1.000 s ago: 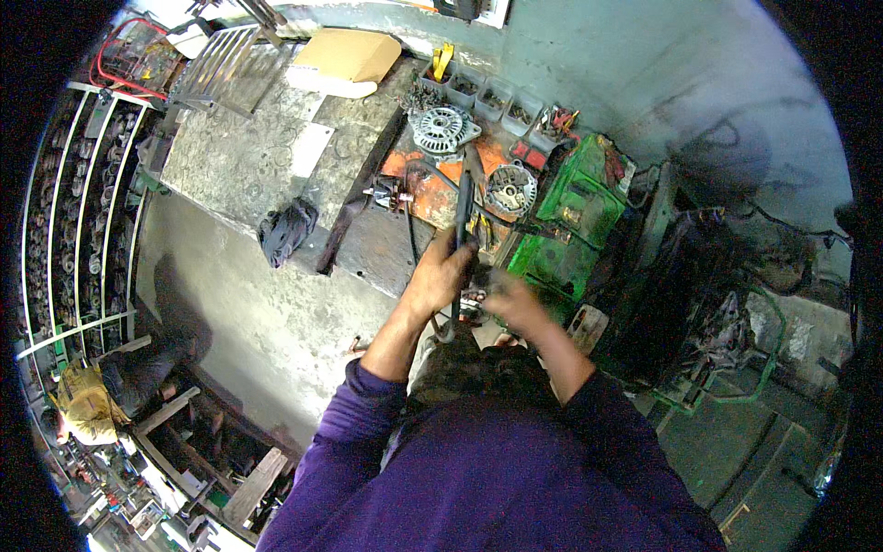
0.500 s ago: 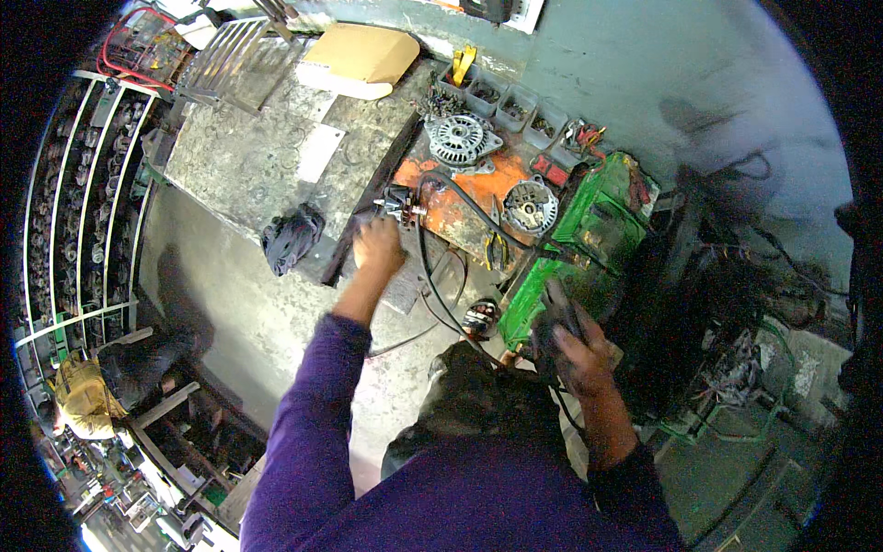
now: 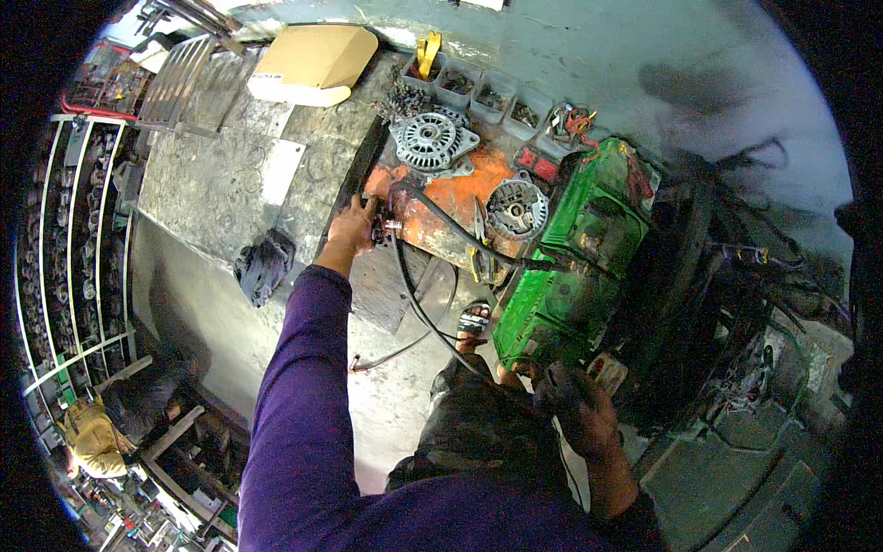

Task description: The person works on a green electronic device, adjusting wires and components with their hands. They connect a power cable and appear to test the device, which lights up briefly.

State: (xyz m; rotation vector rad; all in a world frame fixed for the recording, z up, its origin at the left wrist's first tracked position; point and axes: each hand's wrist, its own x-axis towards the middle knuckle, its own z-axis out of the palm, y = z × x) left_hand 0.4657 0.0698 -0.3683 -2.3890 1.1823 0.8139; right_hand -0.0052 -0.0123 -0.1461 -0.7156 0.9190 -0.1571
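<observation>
My left hand grips a small dark-and-silver motor part at the left side of the orange, worn worktop. Low on the right, my right hand is closed round a dark tool, its exact shape unclear in shadow. Black cables loop between the worktop and my body. A slatted silver housing and a smaller round housing lie behind my left hand, with yellow-handled pliers beside the smaller one.
A green machine stands right of the worktop, beside dark hanging cables. Left are a grey slab with cardboard and a dark cloth, plus a parts rack. Plastic bins line the wall. My sandalled foot shows below.
A second ago both hands were near a long black item at centre. My left hand has moved up-left onto the motor part; my right hand has moved down-right with the dark tool.
</observation>
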